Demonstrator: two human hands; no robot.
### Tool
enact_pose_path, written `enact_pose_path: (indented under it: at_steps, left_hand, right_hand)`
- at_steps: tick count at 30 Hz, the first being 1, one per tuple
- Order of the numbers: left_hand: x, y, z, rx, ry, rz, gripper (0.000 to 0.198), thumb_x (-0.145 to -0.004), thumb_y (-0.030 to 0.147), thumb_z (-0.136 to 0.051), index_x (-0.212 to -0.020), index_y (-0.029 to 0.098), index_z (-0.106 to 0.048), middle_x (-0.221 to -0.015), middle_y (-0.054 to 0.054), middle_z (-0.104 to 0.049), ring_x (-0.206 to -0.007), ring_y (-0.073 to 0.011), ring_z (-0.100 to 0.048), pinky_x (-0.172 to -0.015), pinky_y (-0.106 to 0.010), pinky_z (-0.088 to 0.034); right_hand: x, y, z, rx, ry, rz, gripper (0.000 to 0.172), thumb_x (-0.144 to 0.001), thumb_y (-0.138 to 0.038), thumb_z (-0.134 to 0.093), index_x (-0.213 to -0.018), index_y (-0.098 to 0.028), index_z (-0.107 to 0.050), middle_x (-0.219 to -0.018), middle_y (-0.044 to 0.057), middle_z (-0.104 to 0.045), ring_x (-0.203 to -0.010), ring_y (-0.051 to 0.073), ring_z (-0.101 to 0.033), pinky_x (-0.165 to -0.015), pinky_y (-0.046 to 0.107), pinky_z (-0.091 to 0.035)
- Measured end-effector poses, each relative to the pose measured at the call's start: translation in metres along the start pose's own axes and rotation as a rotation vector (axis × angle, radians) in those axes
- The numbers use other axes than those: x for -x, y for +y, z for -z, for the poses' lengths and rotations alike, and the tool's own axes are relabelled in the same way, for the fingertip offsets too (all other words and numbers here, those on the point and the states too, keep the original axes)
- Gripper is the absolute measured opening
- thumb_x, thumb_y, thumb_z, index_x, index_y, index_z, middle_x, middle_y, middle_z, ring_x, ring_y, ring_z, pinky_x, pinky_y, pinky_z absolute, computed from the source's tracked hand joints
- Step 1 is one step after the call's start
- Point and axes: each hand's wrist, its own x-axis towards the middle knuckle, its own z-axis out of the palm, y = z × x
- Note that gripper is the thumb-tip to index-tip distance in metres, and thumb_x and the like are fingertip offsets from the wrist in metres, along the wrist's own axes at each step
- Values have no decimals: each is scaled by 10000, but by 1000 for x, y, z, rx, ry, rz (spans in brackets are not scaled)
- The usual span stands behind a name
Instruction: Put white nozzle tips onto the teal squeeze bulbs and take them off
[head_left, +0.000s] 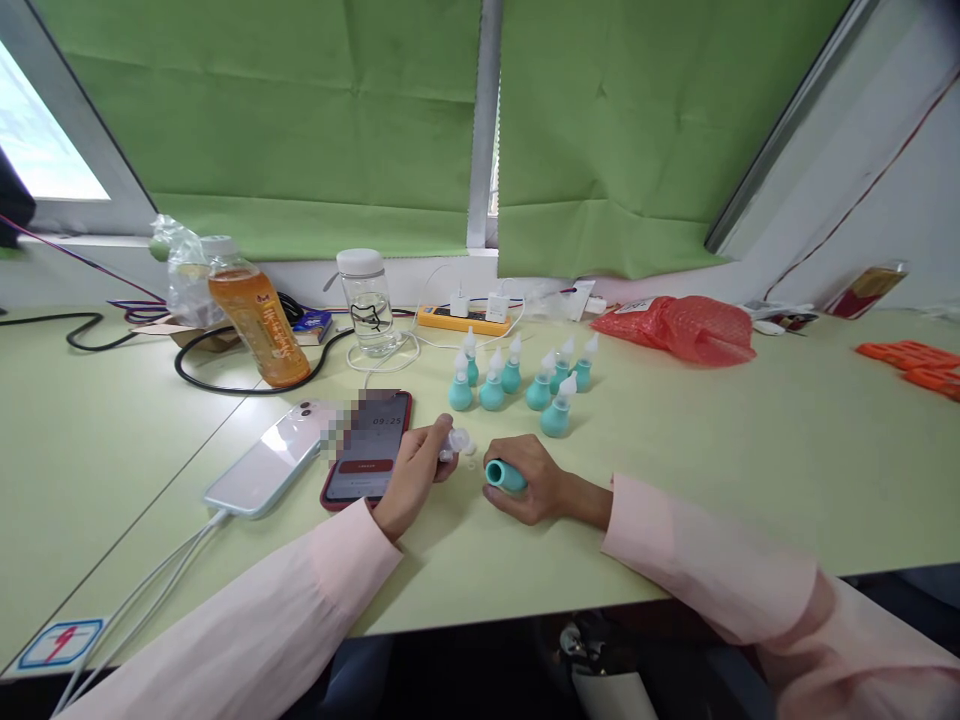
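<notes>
My left hand (414, 470) is closed in a pinch on a small clear plastic tip (456, 441), held just above the pale green table (750, 460). My right hand (525, 482) is wrapped round a teal rubber bulb (504, 474) with its open end facing left, toward the tip. The two hands rest close together on the table, a small gap between tip and bulb. Behind them stand several finished teal bulbs with white tips (517, 378) in a cluster.
A red-cased phone (369, 450) with its screen lit and a pale blue phone (262, 468) on a white cable lie left of my hands. Further back are an orange drink bottle (259, 325), a clear jar (367, 300), a power strip (461, 320), a red bag (682, 328) and orange parts (911, 362).
</notes>
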Motion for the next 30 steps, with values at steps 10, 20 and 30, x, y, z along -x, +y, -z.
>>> enact_pose_path:
  at_steps: [10, 20, 30]
  left_hand:
    - [-4, -14, -2, -309, 85, -130, 209, -645, 332, -584, -724, 151, -516, -566, 41, -447, -505, -75, -406, -481, -187, -318]
    - [5, -13, -1, -1125, -75, -210, 228, -722, 304, -474, -918, 236, -567, -821, -6, -528, -614, -113, -507, -514, -214, -349]
    - [3, -6, 1, -1418, -37, -201, 206, -729, 255, -433, -915, 231, -518, -898, -21, -538, -737, -179, -562, -513, -243, -365]
  right_hand:
    - [-5, 7, -4, -47, 165, -297, 107, -825, -190, -368, -915, -200, -426, -869, 52, -490, -829, 157, -486, -729, 303, -407]
    - [-6, 17, -9, 4, 116, -417, 191, -821, -218, -385, -1010, -210, -411, -1040, 84, -412, -1024, 196, -418, -857, 372, -381]
    - [-7, 14, -9, 37, 158, -407, 383, -703, -173, -499, -1053, -203, -344, -1098, 102, -366, -1069, 211, -367, -859, 396, -377]
